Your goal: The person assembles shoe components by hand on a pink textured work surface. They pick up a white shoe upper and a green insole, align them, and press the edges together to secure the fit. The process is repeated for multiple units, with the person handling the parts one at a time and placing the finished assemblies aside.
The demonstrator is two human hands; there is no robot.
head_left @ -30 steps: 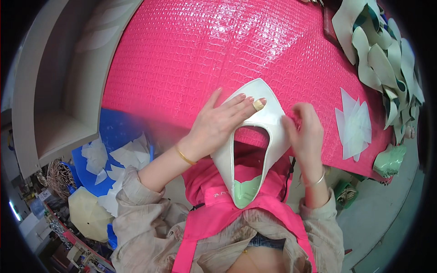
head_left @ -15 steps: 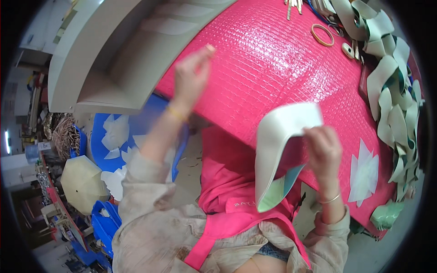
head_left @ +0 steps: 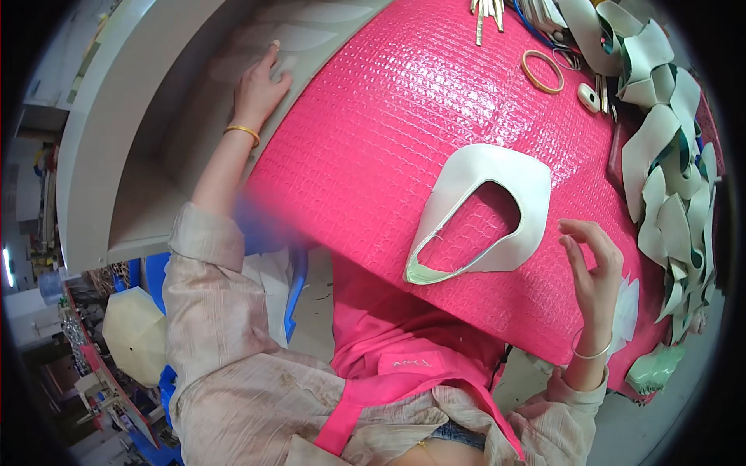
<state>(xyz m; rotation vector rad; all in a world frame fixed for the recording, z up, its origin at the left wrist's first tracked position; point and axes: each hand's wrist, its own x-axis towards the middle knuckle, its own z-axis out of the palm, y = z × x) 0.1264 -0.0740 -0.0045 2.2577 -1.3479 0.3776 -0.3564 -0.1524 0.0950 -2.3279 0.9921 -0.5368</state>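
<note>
A white shoe upper [head_left: 530,203] with a pale green inner lining lies on the pink textured table cover [head_left: 373,147], its opening facing up. My right hand [head_left: 594,260] hovers just right of it, fingers curved and apart, holding nothing. At the upper left, my left hand [head_left: 259,89] reaches into the grey machine's open bay [head_left: 202,116]. Its index finger stretches out onto one of several thin, translucent white pieces [head_left: 299,36] lying there. The thumb stands away from the other fingers.
A long pile of white shoe uppers [head_left: 660,147] lines the right edge. Farther back lie a tape roll [head_left: 542,71], a small white device [head_left: 588,98] and pale strips [head_left: 488,17]. Translucent sheets [head_left: 624,314] and a green bundle [head_left: 655,367] sit at the near right corner.
My right hand has let go of the shoe upper, which now lies flat on the table. My left hand has moved left and away, into the machine bay onto the translucent pieces.
</note>
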